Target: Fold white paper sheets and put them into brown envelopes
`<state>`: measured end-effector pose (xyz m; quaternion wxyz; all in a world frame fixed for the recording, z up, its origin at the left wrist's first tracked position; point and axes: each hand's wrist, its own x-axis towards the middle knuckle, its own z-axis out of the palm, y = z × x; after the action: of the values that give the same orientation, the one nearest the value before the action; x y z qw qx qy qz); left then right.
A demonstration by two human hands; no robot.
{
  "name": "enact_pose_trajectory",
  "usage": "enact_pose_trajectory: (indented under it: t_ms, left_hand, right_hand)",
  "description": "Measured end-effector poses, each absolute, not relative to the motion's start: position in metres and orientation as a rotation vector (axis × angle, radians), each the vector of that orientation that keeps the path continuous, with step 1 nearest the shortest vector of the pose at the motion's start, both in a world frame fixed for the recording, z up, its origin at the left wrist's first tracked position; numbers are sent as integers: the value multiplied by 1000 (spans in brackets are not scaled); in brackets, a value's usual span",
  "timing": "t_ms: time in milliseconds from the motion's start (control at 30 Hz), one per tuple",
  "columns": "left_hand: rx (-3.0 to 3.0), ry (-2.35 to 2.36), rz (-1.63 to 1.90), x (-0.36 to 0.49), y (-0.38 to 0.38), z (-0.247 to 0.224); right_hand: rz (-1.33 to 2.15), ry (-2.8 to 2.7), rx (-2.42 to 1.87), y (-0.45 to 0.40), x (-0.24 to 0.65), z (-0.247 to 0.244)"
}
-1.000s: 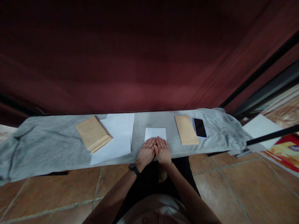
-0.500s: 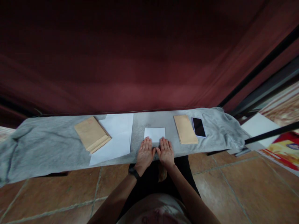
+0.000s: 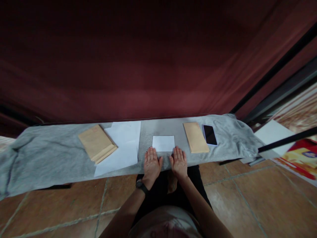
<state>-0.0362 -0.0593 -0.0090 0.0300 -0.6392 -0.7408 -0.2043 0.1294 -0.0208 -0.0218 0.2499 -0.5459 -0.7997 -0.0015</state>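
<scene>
A small white rectangle of paper (image 3: 163, 143), perhaps folded, lies flat on the grey cloth in front of me. My left hand (image 3: 152, 163) rests palm down by its lower left corner, fingers stretched out and thumb apart. By the lower right corner lies my right hand (image 3: 179, 162), also flat with fingers extended. Neither hand holds anything. Larger white paper sheets (image 3: 126, 142) lie to the left, partly under a stack of brown envelopes (image 3: 97, 142). To the right is a smaller pile of brown envelopes (image 3: 196, 137).
A phone (image 3: 210, 135) with a dark screen lies right of the envelopes. Grey cloth (image 3: 49, 155) covers the long narrow surface, backed by a dark red panel (image 3: 153, 82). Black bars (image 3: 277, 72) and a colourful printed box or sheet (image 3: 302, 157) are at far right.
Both hands have slid outward from the white paper's lower edge towards its corners, so the gap between them is wider. The paper and envelopes stay in place.
</scene>
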Motion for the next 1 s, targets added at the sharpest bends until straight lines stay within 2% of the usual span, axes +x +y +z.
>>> enact_pose_trajectory:
  t_ms: [367, 733, 1000]
  left_hand:
    - [-2081, -2216, -666, -35, -47, -3]
    - [-2419, -2032, -395, -27, -28, -3]
    - [-2426, -2017, -401, -31, -23, -2]
  right_hand:
    - [51, -2144, -1562, -18, 125, -14]
    - [273, -2354, -1354, 5, 97, 3]
    - [267, -2372, -1434, 11, 96, 4]
